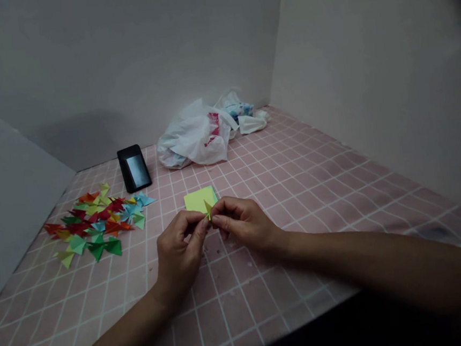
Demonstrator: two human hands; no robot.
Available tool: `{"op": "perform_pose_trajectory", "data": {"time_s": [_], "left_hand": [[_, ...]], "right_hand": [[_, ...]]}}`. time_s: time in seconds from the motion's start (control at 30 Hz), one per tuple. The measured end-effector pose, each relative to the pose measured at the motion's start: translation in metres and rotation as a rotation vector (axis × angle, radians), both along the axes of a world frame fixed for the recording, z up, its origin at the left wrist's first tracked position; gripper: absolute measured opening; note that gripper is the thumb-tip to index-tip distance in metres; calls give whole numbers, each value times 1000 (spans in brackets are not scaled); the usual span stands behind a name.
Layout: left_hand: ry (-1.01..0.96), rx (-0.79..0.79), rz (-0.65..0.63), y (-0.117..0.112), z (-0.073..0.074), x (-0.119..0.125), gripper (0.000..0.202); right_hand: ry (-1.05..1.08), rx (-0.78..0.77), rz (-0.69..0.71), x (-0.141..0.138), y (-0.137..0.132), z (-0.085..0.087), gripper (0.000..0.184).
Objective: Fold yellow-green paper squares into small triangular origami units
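Pinching yellow folded paper (208, 206) in a near-closed grip with left hand (180, 243) and right hand (251, 224) alike; could tear or crease it askew by tugging unevenly.

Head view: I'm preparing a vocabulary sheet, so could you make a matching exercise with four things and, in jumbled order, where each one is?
Things
1. crumpled white plastic bag with a red mark
2. small folded yellow paper piece
3. many-coloured folded paper shapes
4. square yellow-green paper sheet

Places
A. grouped in front of the black rectangular device with a lit screen
B. lying flat just beyond the hands
C. to the right of the black device
D. pinched between the left hand and right hand

Pairs: 1-C, 2-D, 3-A, 4-B
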State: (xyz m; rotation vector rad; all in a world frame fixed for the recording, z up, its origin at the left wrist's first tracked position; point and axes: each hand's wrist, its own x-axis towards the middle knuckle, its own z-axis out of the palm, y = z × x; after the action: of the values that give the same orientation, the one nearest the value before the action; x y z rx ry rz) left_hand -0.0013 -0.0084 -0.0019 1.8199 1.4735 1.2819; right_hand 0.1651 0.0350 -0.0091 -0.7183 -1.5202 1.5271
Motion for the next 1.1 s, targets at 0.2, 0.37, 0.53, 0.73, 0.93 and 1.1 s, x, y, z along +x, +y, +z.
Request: {"op": "perform_pose_trajectory", "data": {"time_s": [0.2, 0.37, 0.53, 0.73, 0.93, 1.1], "left_hand": [[-12, -8, -8, 0, 0, 0, 6], [-216, -151, 42, 2, 5, 2, 9], [-379, -275, 12, 6, 8, 2, 13], [-619, -498, -47, 11, 2, 3, 20], [-757, -554, -90, 12, 3, 3, 24], [-844, -579, -129, 13, 3, 4, 23]], "right_hand": [[-52, 36, -11, 1, 0, -3, 17], [21, 6, -6, 0, 2, -3, 10], [33, -114, 21, 0, 8, -5, 20], [7, -268, 79, 1, 9, -9, 23], [127, -320, 144, 0, 9, -9, 30], [188, -338, 191, -1, 9, -10, 29]]}}
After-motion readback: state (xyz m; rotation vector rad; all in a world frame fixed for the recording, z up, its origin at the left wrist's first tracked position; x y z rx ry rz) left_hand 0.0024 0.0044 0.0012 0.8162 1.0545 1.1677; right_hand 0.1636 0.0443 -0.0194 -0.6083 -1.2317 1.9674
